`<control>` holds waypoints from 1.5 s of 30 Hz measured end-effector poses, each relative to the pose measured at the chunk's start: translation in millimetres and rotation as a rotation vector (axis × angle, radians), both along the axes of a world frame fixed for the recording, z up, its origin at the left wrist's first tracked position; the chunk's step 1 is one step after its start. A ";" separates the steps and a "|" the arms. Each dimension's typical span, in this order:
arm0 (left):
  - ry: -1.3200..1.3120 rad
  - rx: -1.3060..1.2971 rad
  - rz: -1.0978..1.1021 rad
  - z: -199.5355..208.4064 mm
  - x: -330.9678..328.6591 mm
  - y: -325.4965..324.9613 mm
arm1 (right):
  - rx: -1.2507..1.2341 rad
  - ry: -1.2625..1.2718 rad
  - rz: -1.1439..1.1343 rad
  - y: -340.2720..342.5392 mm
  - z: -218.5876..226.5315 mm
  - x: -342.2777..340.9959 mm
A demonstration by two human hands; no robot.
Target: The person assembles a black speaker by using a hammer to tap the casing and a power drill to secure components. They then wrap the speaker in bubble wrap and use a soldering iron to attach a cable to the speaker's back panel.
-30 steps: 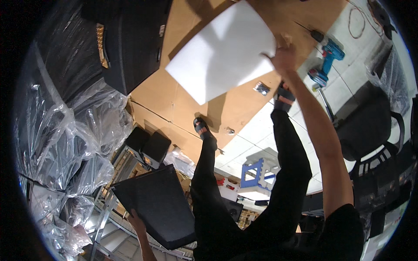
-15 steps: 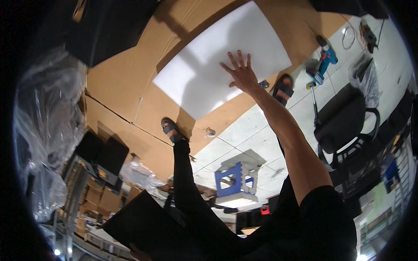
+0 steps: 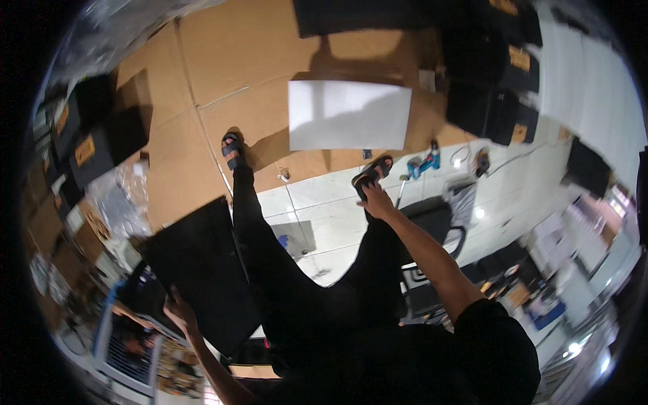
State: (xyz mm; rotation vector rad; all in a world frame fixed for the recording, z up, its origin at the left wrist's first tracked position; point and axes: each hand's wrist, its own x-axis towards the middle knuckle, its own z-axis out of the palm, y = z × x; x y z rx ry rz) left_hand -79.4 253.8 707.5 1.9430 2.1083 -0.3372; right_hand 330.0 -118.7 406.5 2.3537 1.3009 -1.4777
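Note:
At my left side, my left hand [image 3: 179, 313] grips the edge of a large flat black panel [image 3: 202, 266], its fingers against the dark face. My right hand [image 3: 378, 202] is in front of my right leg, just below the sandal in the picture; its fingers look loosely spread and I see nothing in them. Beyond my feet, a white rectangular sheet [image 3: 347, 125] lies on brown cardboard [image 3: 270, 67], with neither hand touching it. My shadow falls across it.
A blue cordless drill [image 3: 425, 164] and a black chair [image 3: 428, 219] are to the right. Black boxes [image 3: 486, 111] stand at the far right, others [image 3: 111, 145] at the left, near clear plastic wrap [image 3: 121, 196]. Part of another person's arm [image 3: 131, 314] shows at lower left.
My right hand has lifted off the white sheet and drawn back to my right leg. The view has swung, so the sheet appears farther off, and my left hand on the black panel shows more fully.

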 end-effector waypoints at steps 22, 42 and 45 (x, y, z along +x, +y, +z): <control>-0.854 0.919 0.487 221.1 -220.5 208.2 | 0.337 0.192 0.235 594.9 343.9 -182.9; -1.492 1.310 1.462 244.0 -348.8 394.7 | 0.579 0.677 0.681 939.0 502.4 -439.0; -1.579 1.312 1.333 253.2 -366.2 416.9 | 0.513 0.746 0.660 961.9 498.0 -453.2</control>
